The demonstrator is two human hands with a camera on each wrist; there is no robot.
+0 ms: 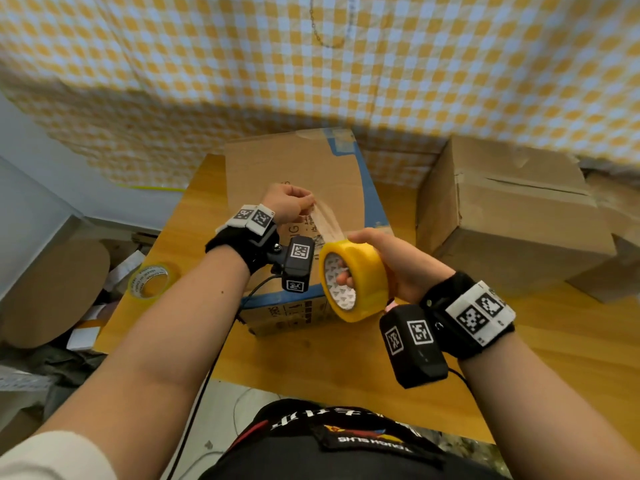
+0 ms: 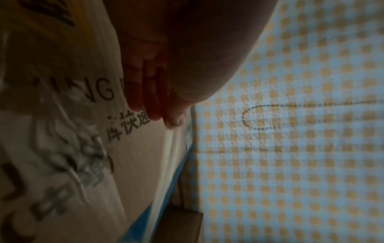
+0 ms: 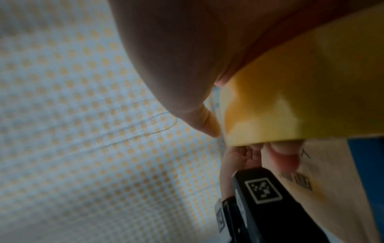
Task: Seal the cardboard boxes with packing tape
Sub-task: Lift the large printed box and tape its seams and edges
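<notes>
A cardboard box [image 1: 298, 174] with blue edging and printed text lies on the wooden table [image 1: 346, 355] in front of me. My right hand [image 1: 391, 265] grips a yellow roll of packing tape [image 1: 353, 278], fingers through its core, just above the box's near end. My left hand [image 1: 291, 202] pinches the free end of the clear tape strip [image 1: 325, 223], which stretches from the roll up to that hand. In the left wrist view my fingers [image 2: 149, 92] hover over the box top [image 2: 137, 156]. The right wrist view shows the roll [image 3: 301, 92] against my palm.
A second, plain cardboard box [image 1: 512, 216] stands at the right of the table. A smaller tape roll [image 1: 150, 280] lies near the table's left edge. Checked yellow-and-white cloth [image 1: 381, 64] hangs behind. Clutter and a round cardboard piece [image 1: 52, 292] sit left of the table.
</notes>
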